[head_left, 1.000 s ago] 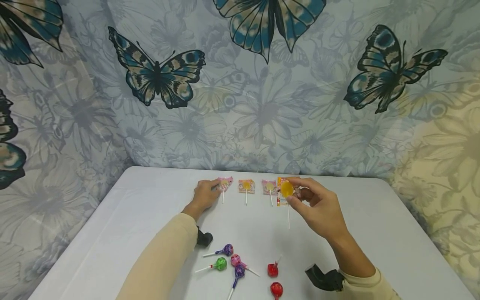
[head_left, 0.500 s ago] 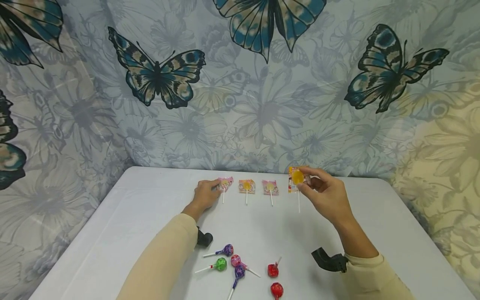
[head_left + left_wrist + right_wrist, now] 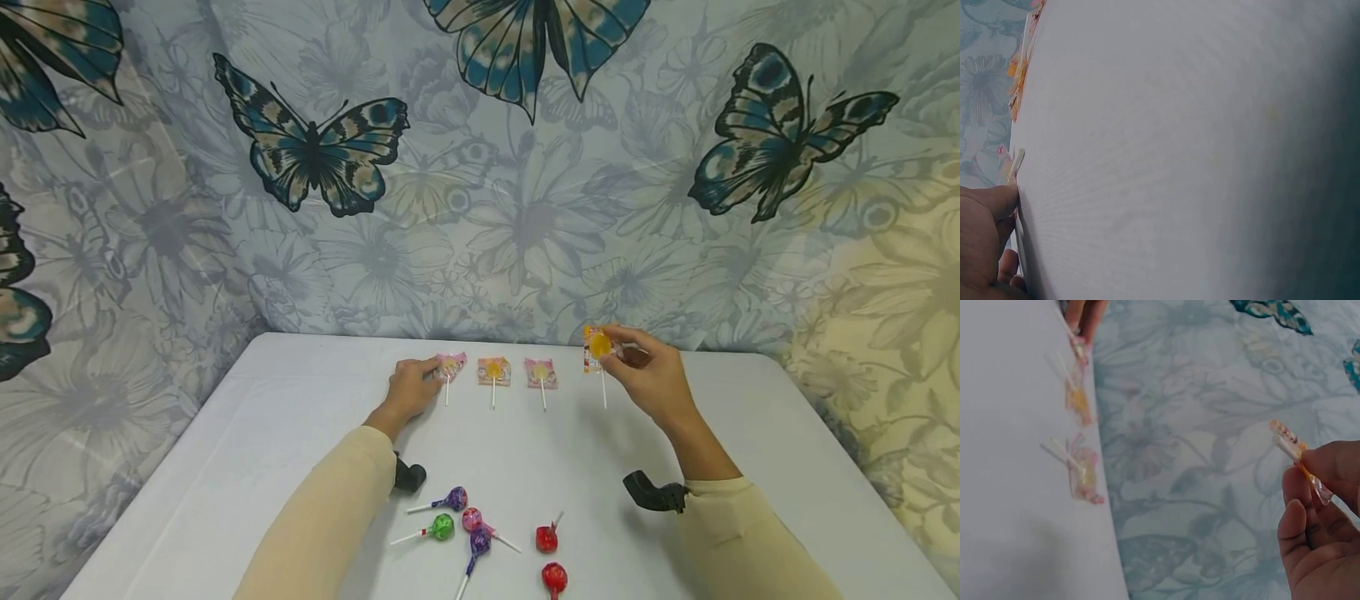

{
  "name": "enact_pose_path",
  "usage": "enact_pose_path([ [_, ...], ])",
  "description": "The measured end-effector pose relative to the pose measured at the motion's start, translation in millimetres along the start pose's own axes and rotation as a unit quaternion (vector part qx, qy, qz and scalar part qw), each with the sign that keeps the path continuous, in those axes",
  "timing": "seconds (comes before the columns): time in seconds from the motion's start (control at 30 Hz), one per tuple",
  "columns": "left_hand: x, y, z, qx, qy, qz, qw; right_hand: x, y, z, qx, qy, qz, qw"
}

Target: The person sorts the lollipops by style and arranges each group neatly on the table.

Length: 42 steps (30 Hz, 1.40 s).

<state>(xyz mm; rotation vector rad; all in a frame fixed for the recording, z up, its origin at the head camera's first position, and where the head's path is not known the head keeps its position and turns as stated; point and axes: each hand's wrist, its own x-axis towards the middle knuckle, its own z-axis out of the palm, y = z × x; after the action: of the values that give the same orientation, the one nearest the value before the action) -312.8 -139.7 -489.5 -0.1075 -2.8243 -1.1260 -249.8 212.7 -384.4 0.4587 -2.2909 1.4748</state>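
Observation:
In the head view my right hand (image 3: 654, 379) holds a flat lollipop with a yellow candy (image 3: 599, 345) above the far right of the table, its stick pointing down. The right wrist view shows the thumb and fingers pinching its wrapper, the white stick (image 3: 1286, 449) seen nearly end-on. At the back left, my left hand (image 3: 409, 390) rests on the table and pinches the edge of a pink-wrapped flat lollipop (image 3: 452, 367). To its right lie an orange-wrapped lollipop (image 3: 493, 372) and another pink-wrapped one (image 3: 542, 374), sticks toward me. The left fingertips are partly hidden.
Nearer me lie round lollipops: a green one (image 3: 442, 527), a pink one (image 3: 472, 520), two purple ones (image 3: 455, 499) and two red ones (image 3: 554, 577). Behind the white table (image 3: 300, 367) hangs a butterfly-patterned cloth (image 3: 525, 225).
My right hand has carried the yellow lollipop to the right and farther back, away from the row. The left hand has stayed at the pink-wrapped lollipop.

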Motion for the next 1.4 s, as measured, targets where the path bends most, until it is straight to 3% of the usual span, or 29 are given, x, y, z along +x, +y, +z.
enact_pose_path([
  [0.83, 1.4, -0.2, -0.8, 0.004, -0.001, 0.009, 0.9999, 17, 58, 14, -0.023, -0.019, 0.059, 0.998],
  [1.4, 1.3, -0.2, 1.0, 0.002, -0.007, -0.015, 0.9999, 20, 96, 26, -0.082, -0.054, 0.156, 0.983],
])
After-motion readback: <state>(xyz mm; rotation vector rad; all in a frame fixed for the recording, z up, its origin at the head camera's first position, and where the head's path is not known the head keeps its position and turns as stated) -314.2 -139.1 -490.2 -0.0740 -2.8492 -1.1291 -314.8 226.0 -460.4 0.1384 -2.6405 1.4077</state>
